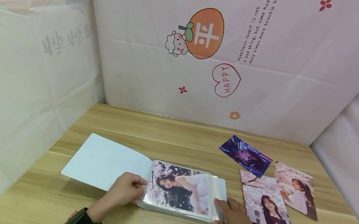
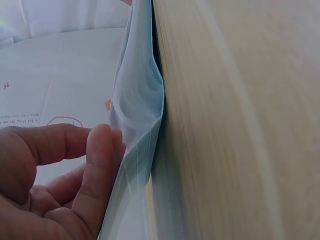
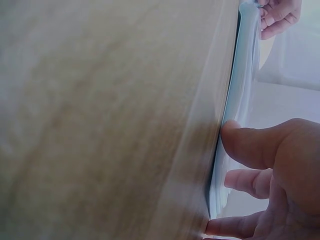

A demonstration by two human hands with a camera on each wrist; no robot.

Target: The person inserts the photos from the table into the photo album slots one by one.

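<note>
A photo album [image 1: 107, 161] lies with its pale blue cover turned to the left. Its clear plastic sleeve [image 1: 218, 197] holds a photo [image 1: 177, 187] of a person in white among blossoms. My left hand [image 1: 127, 188] is at the album's front edge by the spine. In the left wrist view, its thumb and index finger [image 2: 65, 142] pinch the edge of the bulging pages [image 2: 137, 100]. At the album's right end, my right hand [image 1: 237, 222] rests with its thumb [image 3: 247, 142] against the front edge and its other fingers fairly straight on the sleeve end.
Right of the album lie a purple-blue photo card [image 1: 247, 155], a photo [image 1: 266, 201] of a person in dark clothes, and another blossom photo [image 1: 298, 189]; they partly overlap. A wooden table [image 1: 161, 133] carries everything. Printed white cloth [image 1: 143, 70] stands behind and at both sides.
</note>
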